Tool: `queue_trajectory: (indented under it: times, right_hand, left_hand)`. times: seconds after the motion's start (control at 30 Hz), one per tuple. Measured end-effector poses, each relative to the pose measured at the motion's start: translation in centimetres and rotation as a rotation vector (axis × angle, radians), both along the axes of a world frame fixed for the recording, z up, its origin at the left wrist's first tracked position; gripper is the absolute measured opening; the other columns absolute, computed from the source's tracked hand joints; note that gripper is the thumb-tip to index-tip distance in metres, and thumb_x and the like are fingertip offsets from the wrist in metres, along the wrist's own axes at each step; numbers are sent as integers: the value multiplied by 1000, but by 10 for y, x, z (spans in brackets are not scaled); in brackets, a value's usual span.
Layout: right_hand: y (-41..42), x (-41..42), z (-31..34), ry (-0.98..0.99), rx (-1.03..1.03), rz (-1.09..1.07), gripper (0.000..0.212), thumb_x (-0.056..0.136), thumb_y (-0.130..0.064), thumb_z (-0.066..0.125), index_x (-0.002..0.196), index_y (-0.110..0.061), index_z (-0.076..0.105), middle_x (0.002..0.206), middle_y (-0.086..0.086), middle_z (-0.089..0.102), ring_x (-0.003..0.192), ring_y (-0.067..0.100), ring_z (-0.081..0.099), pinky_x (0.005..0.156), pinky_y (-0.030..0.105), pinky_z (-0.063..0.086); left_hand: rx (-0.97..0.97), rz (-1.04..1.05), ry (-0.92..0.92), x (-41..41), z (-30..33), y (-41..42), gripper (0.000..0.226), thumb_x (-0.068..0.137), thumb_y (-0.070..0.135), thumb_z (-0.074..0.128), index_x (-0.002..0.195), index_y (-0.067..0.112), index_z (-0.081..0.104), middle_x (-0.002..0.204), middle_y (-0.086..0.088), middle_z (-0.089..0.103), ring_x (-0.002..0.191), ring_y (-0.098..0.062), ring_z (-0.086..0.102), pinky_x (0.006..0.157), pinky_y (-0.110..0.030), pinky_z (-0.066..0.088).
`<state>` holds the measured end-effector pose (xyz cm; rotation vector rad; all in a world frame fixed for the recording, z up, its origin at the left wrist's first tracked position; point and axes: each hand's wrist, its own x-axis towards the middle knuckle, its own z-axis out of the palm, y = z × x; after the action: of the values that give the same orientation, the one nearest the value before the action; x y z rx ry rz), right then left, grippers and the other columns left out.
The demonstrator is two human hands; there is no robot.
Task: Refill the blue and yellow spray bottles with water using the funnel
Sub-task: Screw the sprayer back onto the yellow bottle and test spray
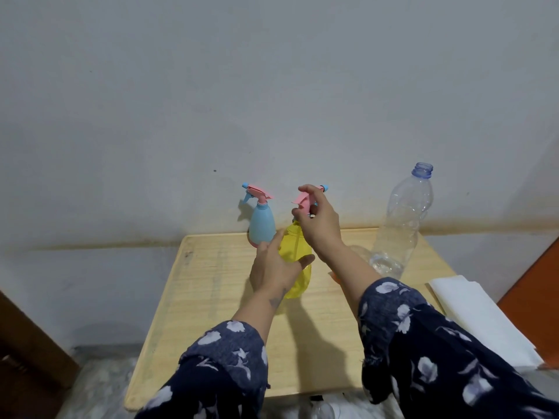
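The yellow spray bottle (295,252) stands in the middle of the wooden table (211,297). My left hand (276,266) is wrapped around its body. My right hand (317,220) grips its pink spray head (302,201) from above. The blue spray bottle (261,226), with a pink and blue spray head, stands upright behind at the table's far edge, untouched. A clear plastic water bottle (402,225) without a cap stands at the right, with a little water at its bottom. An orange sliver, perhaps the funnel (333,277), shows under my right forearm, mostly hidden.
A folded white cloth (478,316) lies at the table's right edge. A grey wall rises right behind the table. Dark wooden furniture (27,337) stands at the lower left, and an orange surface (535,297) at the right.
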<state>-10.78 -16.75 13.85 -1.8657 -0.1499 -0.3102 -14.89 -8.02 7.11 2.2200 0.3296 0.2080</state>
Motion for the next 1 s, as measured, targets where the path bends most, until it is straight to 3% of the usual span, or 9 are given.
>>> queue_trajectory:
  times: [0.13,0.27,0.4,0.53,0.63,0.7,0.77,0.87,1.0]
  right_hand:
    - [-6,3,-1,0,12,87,45,86,-6,57,121,-34,54,95,3,62,87,26,67,83,42,56]
    - [-20,3,0,117,167,224,52,90,-1,50,128,-36,47,114,17,59,95,26,65,71,22,57]
    - [-13,-3,-16,99,36,25,62,91,-20,54,144,-36,25,105,7,55,81,20,58,78,32,49]
    - [-13,-6,-24,190,-63,-140,60,92,-38,53,144,-41,25,115,7,31,76,18,57,84,32,47]
    - [-16,-12,-32,205,-71,-113,50,95,-47,40,142,-42,27,123,7,48,89,30,62,88,43,51]
    - [-22,-22,-40,174,-72,-91,41,98,-45,36,138,-36,33,103,3,61,84,27,61,83,41,50]
    - [-33,-37,-47,172,-80,-93,35,100,-40,35,133,-32,38,85,0,58,77,22,57,78,40,47]
    - [-50,-65,-68,253,-103,-95,29,99,-33,37,127,-33,44,86,1,57,79,22,57,80,43,48]
    - [-71,-107,-111,378,-138,-74,23,97,-34,42,116,-33,52,83,2,64,82,23,66,80,46,54]
  left_hand:
    - [6,-81,13,-6,-4,3,93,64,76,67,142,44,29,133,10,40,118,-18,52,88,-41,51]
    - [-168,-251,44,-11,-15,20,95,60,66,78,140,45,31,141,11,42,128,-15,46,101,-42,46]
    - [-93,-158,-9,-20,-20,7,89,61,68,77,135,45,35,134,13,49,119,-13,51,92,-40,50]
    - [33,-151,30,-36,-26,2,90,64,72,72,138,42,31,132,12,47,116,-16,54,85,-36,50]
    - [8,-264,49,-48,-33,6,81,70,74,62,139,43,34,130,12,49,112,-15,55,88,-37,49]
    - [-102,-363,63,-55,-39,14,67,76,80,45,133,44,43,120,11,57,104,-14,61,91,-40,51]
    - [-87,-395,81,-59,-46,28,49,87,73,39,121,41,53,106,10,63,95,-15,65,88,-40,52]
    - [107,-355,151,-58,-58,51,25,95,47,49,110,32,62,105,9,66,97,-16,63,88,-36,51]
    - [262,-334,291,-64,-69,70,24,93,37,50,114,31,60,110,8,63,99,-19,61,90,-33,50]
